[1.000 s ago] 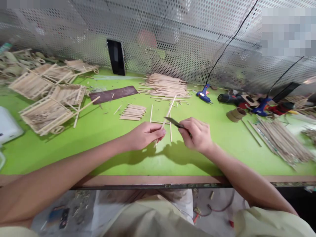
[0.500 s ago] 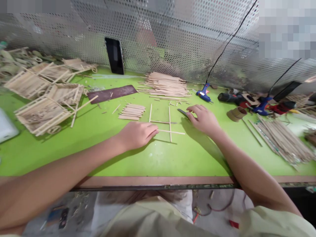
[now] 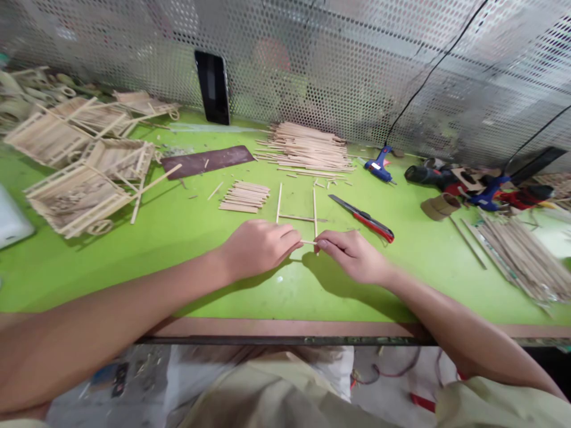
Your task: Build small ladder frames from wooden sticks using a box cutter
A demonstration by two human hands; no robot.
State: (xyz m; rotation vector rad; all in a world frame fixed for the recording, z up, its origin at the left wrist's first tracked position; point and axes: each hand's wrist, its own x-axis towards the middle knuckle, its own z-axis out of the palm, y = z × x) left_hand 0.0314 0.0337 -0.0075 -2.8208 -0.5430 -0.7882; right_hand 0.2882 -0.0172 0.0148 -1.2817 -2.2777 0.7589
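A thin wooden stick [image 3: 307,242] spans the gap between my hands. Its left part is pinched in my left hand [image 3: 267,246], and my right hand [image 3: 352,254] grips the other end between thumb and fingers. Just beyond lies an H-shaped stick frame [image 3: 297,217], its near ends partly covered by my hands. A utility knife [image 3: 363,217] with a red and black handle rests on the table right of the frame, blade out. Left of the frame is a bundle of short cut sticks [image 3: 244,197].
Long sticks [image 3: 310,147] are heaped at the back, near a blue glue gun [image 3: 380,165]. Small wooden carts [image 3: 75,196] stand at left by a brown strip [image 3: 207,162]. A phone [image 3: 212,88] leans on the mesh. At right are a bamboo ring [image 3: 441,206] and bundled sticks [image 3: 520,252].
My right hand has let go of the utility knife, leaving it on the table. It has moved nearer and left, and now holds the free end of the stick.
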